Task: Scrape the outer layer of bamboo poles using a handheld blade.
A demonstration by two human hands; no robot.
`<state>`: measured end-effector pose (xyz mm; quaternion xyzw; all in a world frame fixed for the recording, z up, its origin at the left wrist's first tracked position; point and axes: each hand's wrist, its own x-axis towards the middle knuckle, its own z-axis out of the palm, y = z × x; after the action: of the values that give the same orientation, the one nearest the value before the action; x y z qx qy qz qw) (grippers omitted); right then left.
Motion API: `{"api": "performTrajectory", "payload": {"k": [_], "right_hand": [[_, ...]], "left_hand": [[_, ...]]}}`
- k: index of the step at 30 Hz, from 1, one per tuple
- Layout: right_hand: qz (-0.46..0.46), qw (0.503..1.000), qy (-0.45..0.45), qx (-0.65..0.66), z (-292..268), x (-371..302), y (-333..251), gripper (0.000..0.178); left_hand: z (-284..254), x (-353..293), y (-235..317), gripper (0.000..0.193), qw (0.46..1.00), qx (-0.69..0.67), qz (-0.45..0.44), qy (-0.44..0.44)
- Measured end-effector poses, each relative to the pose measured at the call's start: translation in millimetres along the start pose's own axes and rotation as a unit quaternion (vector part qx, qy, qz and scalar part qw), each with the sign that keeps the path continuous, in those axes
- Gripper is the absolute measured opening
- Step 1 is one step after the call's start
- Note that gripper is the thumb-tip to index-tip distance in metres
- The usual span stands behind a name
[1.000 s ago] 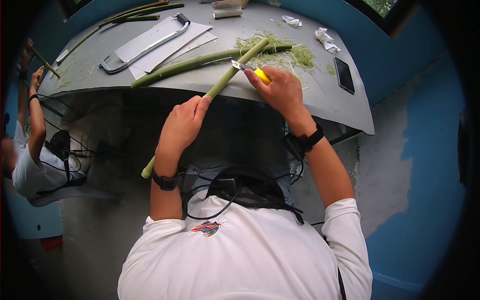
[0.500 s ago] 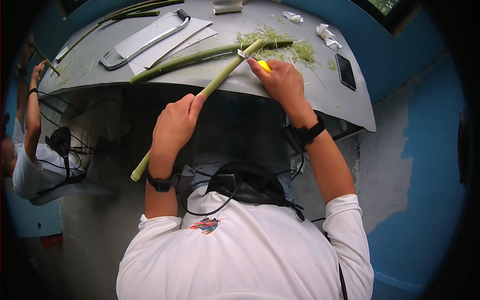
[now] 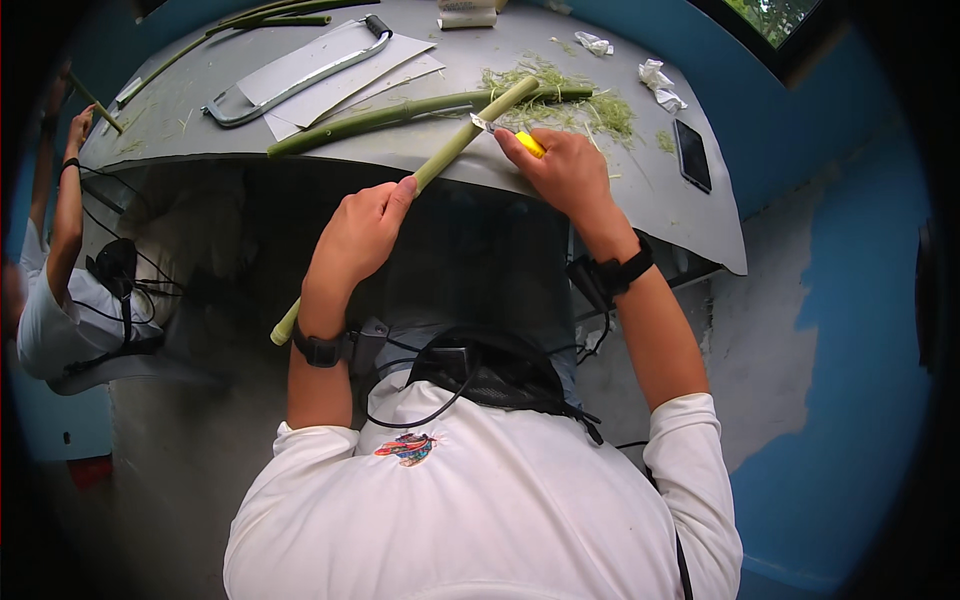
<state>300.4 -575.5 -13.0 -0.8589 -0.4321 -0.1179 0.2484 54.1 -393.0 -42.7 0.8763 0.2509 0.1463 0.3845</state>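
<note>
A pale green bamboo stick slants from below my left wrist up over the table's near edge. My left hand is closed around its middle. In my right hand is a yellow utility knife, gripped with its blade against the stick's upper part. Behind the stick a darker green bamboo pole lies across the table, passing under it. Thin green shavings are heaped around the pole's right end.
On the grey table lie a hacksaw on white sheets, a phone, crumpled tissues, a pale cylinder and more bamboo stalks at the back left. Another person sits at the left, holding a thin stalk.
The knife blade has slid down the stick a little, toward my left hand. The whole view has shifted slightly; both hands keep their hold.
</note>
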Motion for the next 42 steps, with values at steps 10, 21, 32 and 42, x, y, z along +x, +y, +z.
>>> {"api": "performTrajectory", "payload": {"k": [10,21,32,42], "right_hand": [[0.01,1.0,0.006,-0.017,-1.6,-2.2,-7.9,0.079],[0.058,0.998,-0.005,-0.019,-3.1,1.2,-9.4,0.083],[0.064,0.997,0.011,-0.03,-2.1,2.5,-2.5,0.08],[0.082,0.996,0.026,-0.023,-4.3,6.7,3.7,0.081]], "left_hand": [[-2.7,-7.8,4.3,0.07,1.0,0.01,-0.007,0.012],[-20.9,-30.8,-1.0,0.067,0.999,0.047,-0.019,0.011],[-36.6,-59.2,-7.3,0.064,0.999,0.045,-0.029,0.004],[-58.6,-91.7,-31.2,0.066,0.996,0.024,-0.084,0.015]]}}
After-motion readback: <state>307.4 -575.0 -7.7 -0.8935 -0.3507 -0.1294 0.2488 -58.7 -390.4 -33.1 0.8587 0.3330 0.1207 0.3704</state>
